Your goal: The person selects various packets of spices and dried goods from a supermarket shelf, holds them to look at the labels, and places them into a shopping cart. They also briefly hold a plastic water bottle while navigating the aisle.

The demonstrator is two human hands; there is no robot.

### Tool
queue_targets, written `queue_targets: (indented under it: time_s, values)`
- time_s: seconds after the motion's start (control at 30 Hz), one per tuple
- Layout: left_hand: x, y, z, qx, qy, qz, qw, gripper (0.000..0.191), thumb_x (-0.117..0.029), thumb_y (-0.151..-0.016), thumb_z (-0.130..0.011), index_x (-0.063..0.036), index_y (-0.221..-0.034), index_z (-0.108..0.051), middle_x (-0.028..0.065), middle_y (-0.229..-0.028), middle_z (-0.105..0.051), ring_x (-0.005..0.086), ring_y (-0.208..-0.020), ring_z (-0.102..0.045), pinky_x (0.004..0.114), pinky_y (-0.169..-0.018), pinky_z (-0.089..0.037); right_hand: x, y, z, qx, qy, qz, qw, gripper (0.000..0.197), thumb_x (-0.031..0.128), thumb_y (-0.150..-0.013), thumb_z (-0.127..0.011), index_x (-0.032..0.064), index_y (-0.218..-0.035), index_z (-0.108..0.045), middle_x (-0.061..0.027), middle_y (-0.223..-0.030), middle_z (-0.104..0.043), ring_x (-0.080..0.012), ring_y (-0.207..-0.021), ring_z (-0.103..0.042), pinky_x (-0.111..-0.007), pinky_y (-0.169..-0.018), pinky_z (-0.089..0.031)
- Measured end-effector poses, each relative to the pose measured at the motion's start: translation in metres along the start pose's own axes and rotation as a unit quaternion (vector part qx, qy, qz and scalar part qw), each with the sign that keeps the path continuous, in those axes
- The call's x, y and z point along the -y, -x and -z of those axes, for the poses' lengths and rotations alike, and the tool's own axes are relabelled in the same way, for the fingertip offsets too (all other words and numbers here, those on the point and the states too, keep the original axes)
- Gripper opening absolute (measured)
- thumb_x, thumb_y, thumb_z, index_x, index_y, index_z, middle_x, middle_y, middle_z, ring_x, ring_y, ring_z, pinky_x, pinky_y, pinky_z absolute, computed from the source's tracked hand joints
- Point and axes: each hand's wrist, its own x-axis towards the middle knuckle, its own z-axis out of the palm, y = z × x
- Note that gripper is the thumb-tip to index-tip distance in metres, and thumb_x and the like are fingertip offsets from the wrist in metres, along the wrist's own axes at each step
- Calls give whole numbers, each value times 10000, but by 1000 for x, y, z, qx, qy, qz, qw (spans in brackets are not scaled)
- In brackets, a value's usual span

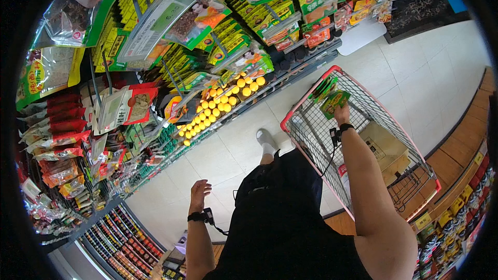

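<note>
My right hand (342, 115) reaches into a wire shopping cart (288, 117) with a red rim. It grips a green printed food packet (331, 103) near one end of the basket. Beside that packet, another green packet (325, 88) rests against the cart's end. A cardboard box (383, 151) sits in the cart, beyond my right forearm. My left hand (199, 193) hangs over the floor at my side, holding nothing, with its fingers loosely bent. Both wrists carry black straps with small devices and cables.
Store shelves run along the left, with hanging seasoning packets (233, 42), red spice bags (58, 132) and yellow-capped bottles (212, 112). A price tag (155, 25) juts outward. A wooden-edged display (447, 159) curves on the right. Pale floor tiles (218, 159) lie between.
</note>
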Motion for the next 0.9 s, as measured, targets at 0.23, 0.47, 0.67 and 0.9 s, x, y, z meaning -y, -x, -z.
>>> queue_targets:
  time_s: [0.23, 0.47, 0.67, 0.9]
  values:
    - [-56, 4, -35, 56, -59, -72, 994, 249, -267, -996, -521, -73, -1122, -614, 62, -976, -675, 165, -901, -629, 316, -802, -490, -19, -36, -10, 30, -63, -34, 997, 340, 87, -962, -490, 1, -1291, -503, -232, -1117, -634, -314, -890, -661, -411, -656, -542]
    - [-73, -9, -47, 96, -79, -77, 989, 247, -272, -991, -532, -78, -1121, -614, 55, -972, -672, 160, -900, -623, 318, -811, -487, -39, -64, 2, 81, -260, -109, 956, 421, 174, -984, -502, 114, -1391, -410, -119, -1220, -599, -259, -970, -649, -411, -708, -594]
    - [-49, -8, -31, 73, -80, -43, 993, 230, -249, -990, -535, -83, -1130, -612, 56, -968, -674, 163, -901, -624, 325, -804, -496, 11, -30, -6, 123, -189, -124, 966, 444, 160, -969, -538, 142, -1393, -408, -101, -1251, -580, -259, -1027, -633, -435, -768, -583]
    - [-52, -12, -38, 79, -81, -51, 992, 220, -241, -989, -539, -86, -1126, -615, 56, -971, -675, 165, -907, -626, 320, -801, -498, 7, -27, -2, 94, -268, -134, 949, 454, 148, -966, -547, 124, -1392, -392, -106, -1229, -590, -258, -1047, -628, -419, -859, -554]
